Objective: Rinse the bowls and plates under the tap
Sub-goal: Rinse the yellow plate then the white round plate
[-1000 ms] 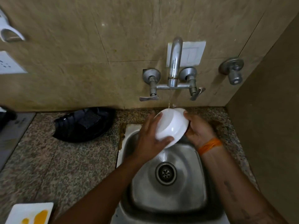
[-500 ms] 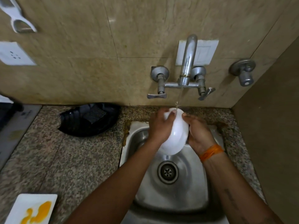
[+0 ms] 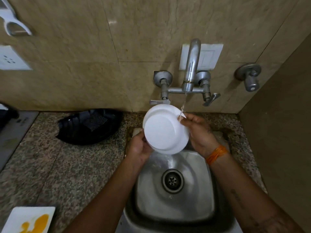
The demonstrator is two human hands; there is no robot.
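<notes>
A white bowl (image 3: pixel 165 130) is held over the steel sink (image 3: pixel 175 184) with its underside turned toward me. My left hand (image 3: pixel 140 146) grips its lower left rim. My right hand (image 3: pixel 199 132) holds the right rim, fingers curled at its upper edge. A thin stream of water falls from the tap (image 3: pixel 191 64) onto the bowl's upper right rim by my right fingertips. Water runs off the bowl's bottom edge into the sink. The bowl's inside is hidden.
A black tray (image 3: pixel 90 126) with a dark scrub pad sits on the granite counter left of the sink. A white square plate (image 3: pixel 28 220) smeared with yellow lies at the counter's near left corner. A wall stands close on the right.
The bowl has been turned from edge-on to base facing me and shifted left. My left hand moved from the top of the bowl to its lower left rim.
</notes>
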